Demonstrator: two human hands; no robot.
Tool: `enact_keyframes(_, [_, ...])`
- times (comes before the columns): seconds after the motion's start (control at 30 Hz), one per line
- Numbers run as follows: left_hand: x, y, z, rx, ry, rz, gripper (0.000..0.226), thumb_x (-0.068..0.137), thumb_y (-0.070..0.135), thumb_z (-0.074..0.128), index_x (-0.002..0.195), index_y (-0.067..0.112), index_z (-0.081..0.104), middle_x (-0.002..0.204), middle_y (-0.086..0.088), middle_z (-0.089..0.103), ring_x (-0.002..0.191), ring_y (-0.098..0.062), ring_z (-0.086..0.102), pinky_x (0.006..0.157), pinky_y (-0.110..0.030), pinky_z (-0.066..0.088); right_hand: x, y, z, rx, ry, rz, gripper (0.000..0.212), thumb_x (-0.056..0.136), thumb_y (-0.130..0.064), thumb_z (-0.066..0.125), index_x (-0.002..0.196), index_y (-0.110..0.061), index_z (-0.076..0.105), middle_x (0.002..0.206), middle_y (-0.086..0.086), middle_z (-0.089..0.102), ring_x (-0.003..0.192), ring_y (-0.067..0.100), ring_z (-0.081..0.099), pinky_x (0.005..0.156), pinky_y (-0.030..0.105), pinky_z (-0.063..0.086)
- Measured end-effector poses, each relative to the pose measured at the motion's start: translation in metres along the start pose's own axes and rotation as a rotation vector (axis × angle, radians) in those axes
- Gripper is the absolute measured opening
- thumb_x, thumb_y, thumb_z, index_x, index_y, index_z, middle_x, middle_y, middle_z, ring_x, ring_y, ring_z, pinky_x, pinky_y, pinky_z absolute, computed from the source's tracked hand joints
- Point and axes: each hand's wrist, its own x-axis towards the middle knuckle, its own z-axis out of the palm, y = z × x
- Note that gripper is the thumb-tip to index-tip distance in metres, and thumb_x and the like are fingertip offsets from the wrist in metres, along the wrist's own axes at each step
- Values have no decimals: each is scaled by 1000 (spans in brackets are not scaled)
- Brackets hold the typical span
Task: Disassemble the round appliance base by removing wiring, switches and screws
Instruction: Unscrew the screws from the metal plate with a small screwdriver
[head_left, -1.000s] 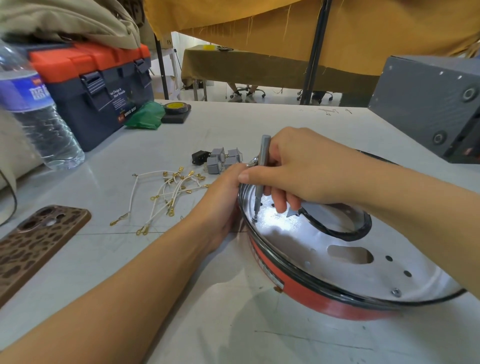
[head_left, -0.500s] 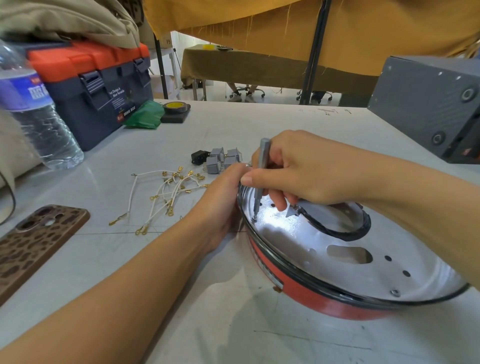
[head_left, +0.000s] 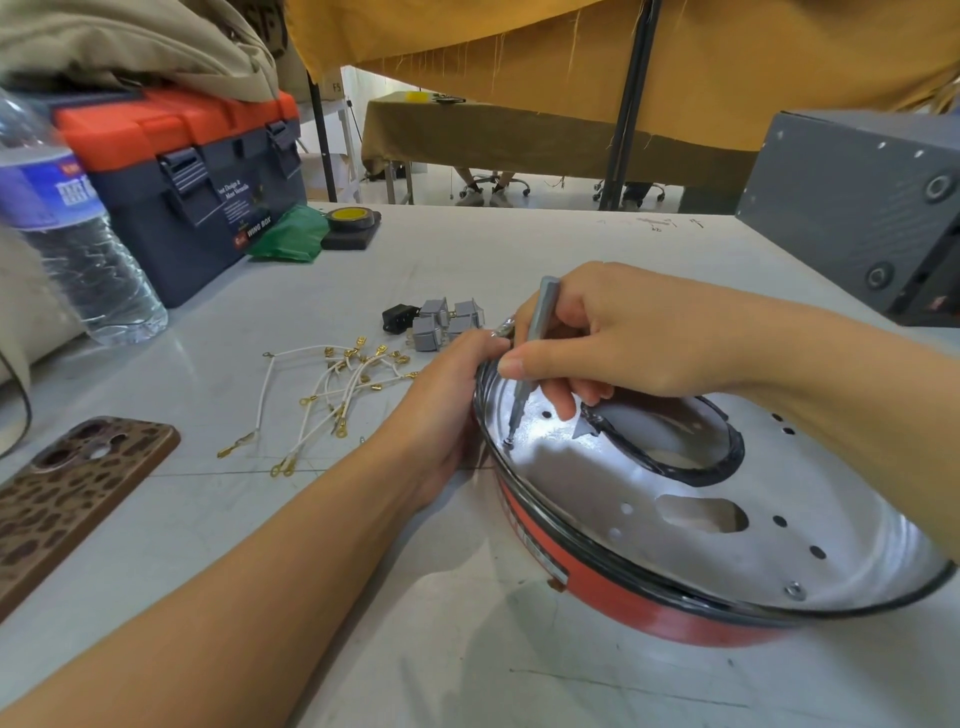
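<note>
Screwdriver (head_left: 535, 348): right hand (head_left: 618, 338) is pinching it upright, keeping the tip seated in the rim screw (head_left: 508, 442).
Base (head_left: 649, 605): left hand (head_left: 447, 410) is gripping its edge, steadying it.

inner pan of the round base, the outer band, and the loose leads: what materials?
Inner pan: looks like bare sheet metal, bright glare, punched holes. Outer band: glossy red, painted metal or plastic, can't tell. Leads: white insulation, possibly woven, with brass-coloured crimp terminals.

Red-rimmed round base (head_left: 649, 603) tilted on table, white wires (head_left: 332, 395) beside
</note>
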Motion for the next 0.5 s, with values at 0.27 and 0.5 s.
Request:
enact_keyframes(0.27, [0,-1,-1,-31,-42,69,37,91,27,38,68,10,61,57,-7,61,60,-17,60,66,-31,50,0,-5,18,357,109,127,24,92,-16,60,82,5,64,49,8,64,38,12,53,39,19,43])
enact_keyframes(0.5, [2,-3,-2,-94,-119,61,36,84,37,44,74,20,74,87,-11,73,84,-22,70,81,-40,58,0,-15,20,-183,283,108,50,92,-46,53,62,-7,59,45,6,59,43,16,59,54,33,54])
